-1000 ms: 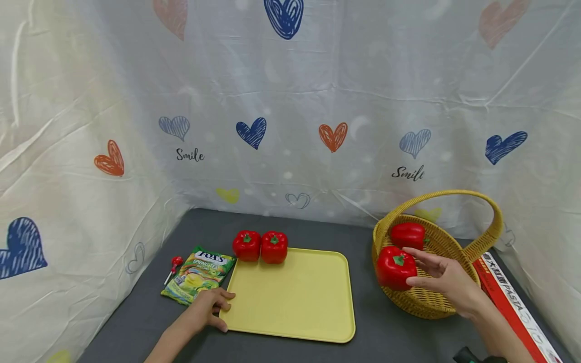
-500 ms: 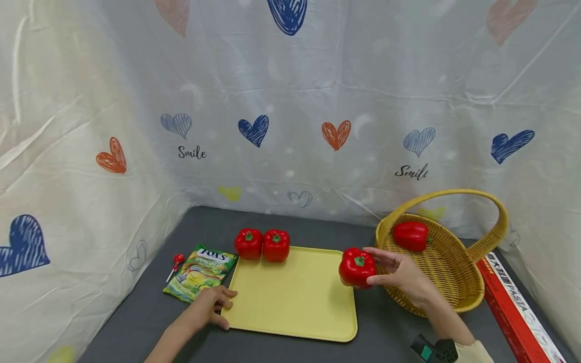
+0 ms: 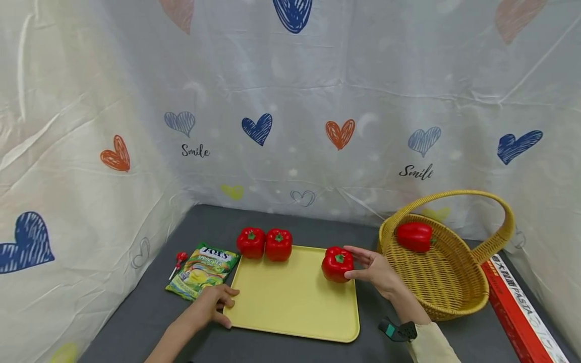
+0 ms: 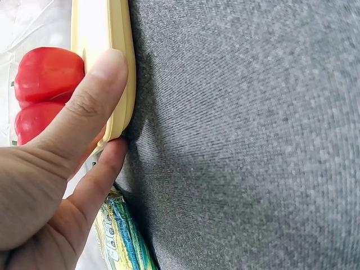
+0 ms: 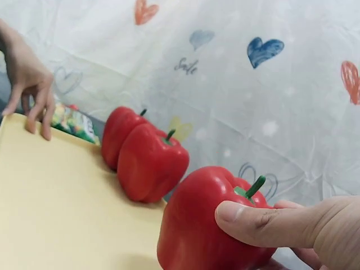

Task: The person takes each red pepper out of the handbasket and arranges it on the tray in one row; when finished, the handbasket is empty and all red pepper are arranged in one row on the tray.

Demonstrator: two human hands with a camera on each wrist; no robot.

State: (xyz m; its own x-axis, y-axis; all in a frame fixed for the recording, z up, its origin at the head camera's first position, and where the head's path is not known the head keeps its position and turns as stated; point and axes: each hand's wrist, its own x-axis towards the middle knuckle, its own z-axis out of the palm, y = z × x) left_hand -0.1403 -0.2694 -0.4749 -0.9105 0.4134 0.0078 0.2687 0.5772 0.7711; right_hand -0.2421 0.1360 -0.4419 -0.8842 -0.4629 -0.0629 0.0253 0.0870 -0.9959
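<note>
Red pepper (image 3: 337, 263) sits at the right back part of the yellow tray (image 3: 295, 302) in my head view. My right hand (image 3: 374, 269) pinches it from the right side with thumb and fingers. My palm hides part of that side. My left hand (image 3: 209, 307) rests on the tray's near left corner, thumb on the rim. Two more peppers (image 3: 265, 243) stand touching each other at the tray's back left edge. One more pepper (image 3: 414, 236) lies in the woven basket (image 3: 458, 297) on the right. A candy bag (image 3: 201, 270) lies just beside the tray on the left.

My left wrist view is very close. My thumb (image 4: 84, 107) presses on the tray rim (image 4: 121, 67) and a finger curls under it. The two peppers and the candy bag are cut off at the edge.

My right wrist view shows my thumb (image 5: 264, 222) pressed on the pepper (image 5: 208, 225) near its green stem. My other fingers are mostly hidden behind it. I cannot tell if the pepper touches the tray, because the bottom is cut off.
</note>
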